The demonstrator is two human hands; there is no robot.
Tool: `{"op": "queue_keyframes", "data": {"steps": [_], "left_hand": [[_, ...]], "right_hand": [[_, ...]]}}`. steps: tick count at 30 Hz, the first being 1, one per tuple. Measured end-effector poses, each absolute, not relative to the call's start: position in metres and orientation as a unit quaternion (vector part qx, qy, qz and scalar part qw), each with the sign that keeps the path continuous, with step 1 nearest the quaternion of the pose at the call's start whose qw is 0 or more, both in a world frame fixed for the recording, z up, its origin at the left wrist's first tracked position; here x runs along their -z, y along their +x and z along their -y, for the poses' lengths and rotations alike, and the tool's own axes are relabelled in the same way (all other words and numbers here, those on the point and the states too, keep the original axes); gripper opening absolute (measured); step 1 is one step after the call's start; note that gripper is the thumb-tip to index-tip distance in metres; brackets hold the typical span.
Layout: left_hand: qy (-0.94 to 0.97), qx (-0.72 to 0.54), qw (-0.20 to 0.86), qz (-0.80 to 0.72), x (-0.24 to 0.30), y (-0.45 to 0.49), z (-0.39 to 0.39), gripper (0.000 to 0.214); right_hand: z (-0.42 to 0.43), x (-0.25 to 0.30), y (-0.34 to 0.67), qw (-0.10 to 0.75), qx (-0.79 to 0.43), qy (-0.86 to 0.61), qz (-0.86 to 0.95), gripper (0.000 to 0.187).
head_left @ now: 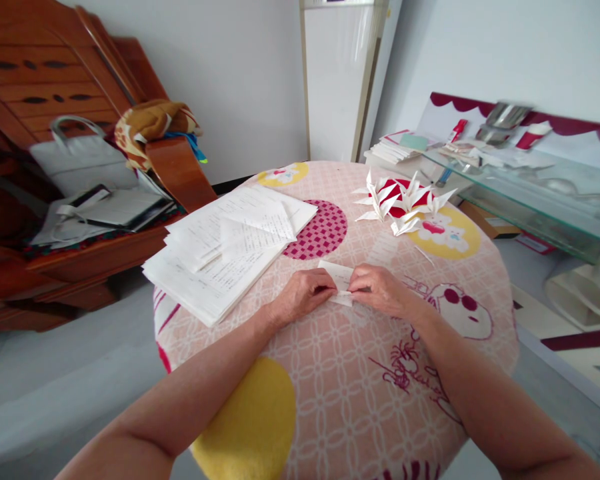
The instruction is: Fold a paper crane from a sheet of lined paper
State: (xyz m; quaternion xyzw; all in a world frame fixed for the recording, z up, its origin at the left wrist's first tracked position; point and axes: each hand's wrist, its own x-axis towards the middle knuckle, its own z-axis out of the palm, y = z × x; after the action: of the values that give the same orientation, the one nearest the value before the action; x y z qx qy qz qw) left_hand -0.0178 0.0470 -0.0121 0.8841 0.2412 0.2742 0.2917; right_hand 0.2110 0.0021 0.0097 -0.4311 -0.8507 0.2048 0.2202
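A small folded piece of white paper with faint print lies on the round table between my hands. My left hand pinches its left side, thumb and fingers pressed together. On the other side my right hand grips its right edge in a similar pinch. Beyond my right hand, several folded white paper cranes sit bunched together, some over a dark red patch. To the left of my left hand is a thick stack of printed paper sheets, with a loose, partly folded sheet on top.
The table carries a pink patterned cloth. At right stands a glass-topped shelf with a metal pot and a paper cup. A wooden chair with a grey bag is at left.
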Motion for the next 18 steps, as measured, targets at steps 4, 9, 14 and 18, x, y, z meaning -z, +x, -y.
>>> {"op": "queue_keyframes", "data": {"steps": [4,9,14,18], "left_hand": [[0.863,-0.287,0.294,-0.295,0.0140,-0.0152,-0.0468,0.015],[0.848,-0.291,0.289,-0.336,0.0111,-0.0126,-0.0422,0.015],[0.848,-0.260,0.306,-0.347,0.0059,-0.0122,-0.0387,0.017],[0.841,-0.254,0.289,-0.381,0.0062,-0.0113,-0.0379,0.017]], "right_hand": [[-0.0062,-0.0061,0.2079,0.239,-0.220,-0.468,0.821,0.023],[-0.0094,-0.0011,0.2041,0.244,-0.227,-0.509,0.794,0.028],[-0.0083,-0.0031,0.2025,0.226,-0.287,-0.552,0.750,0.024],[-0.0078,-0.0074,0.2010,0.210,-0.315,-0.587,0.715,0.022]]}}
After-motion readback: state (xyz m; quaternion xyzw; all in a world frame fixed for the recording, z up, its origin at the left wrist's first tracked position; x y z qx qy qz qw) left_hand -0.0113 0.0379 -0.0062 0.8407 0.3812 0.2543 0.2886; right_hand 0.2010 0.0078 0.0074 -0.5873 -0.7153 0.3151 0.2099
